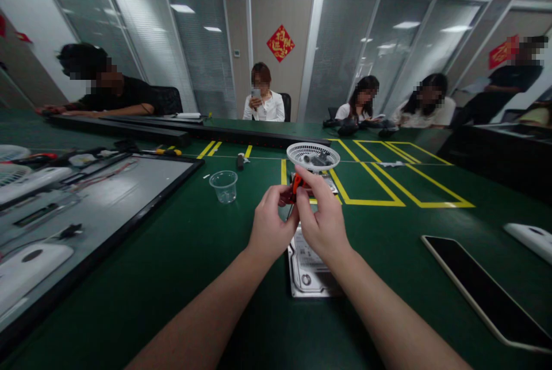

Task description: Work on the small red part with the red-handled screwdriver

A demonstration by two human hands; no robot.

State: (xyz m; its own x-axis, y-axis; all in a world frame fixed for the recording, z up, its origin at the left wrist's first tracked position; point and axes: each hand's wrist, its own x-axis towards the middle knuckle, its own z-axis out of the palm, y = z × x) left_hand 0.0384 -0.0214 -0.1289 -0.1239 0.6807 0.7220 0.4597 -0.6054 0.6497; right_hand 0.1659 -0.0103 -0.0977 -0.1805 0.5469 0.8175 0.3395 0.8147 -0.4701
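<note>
Both of my hands meet above a silver hard drive (314, 272) that lies flat on the green table. Between their fingertips is a screwdriver (297, 184) with an orange and black handle; a short piece of thin metal shaft shows below it. My left hand (273, 223) has its fingers closed at the handle's left side. My right hand (324, 216) pinches the handle from the right, forefinger near its top. The upper part of the drive is hidden behind my hands, as is the screwdriver's tip. Just beyond them stands a white mesh basket (293, 158) with small dark parts inside.
A clear plastic cup (224, 189) stands left of my hands. Farther left lies a large panel (142, 177) with cables and white parts on it. A phone (483, 289) lies at the right. Yellow tape (371, 203) marks the table. Several people sit across it.
</note>
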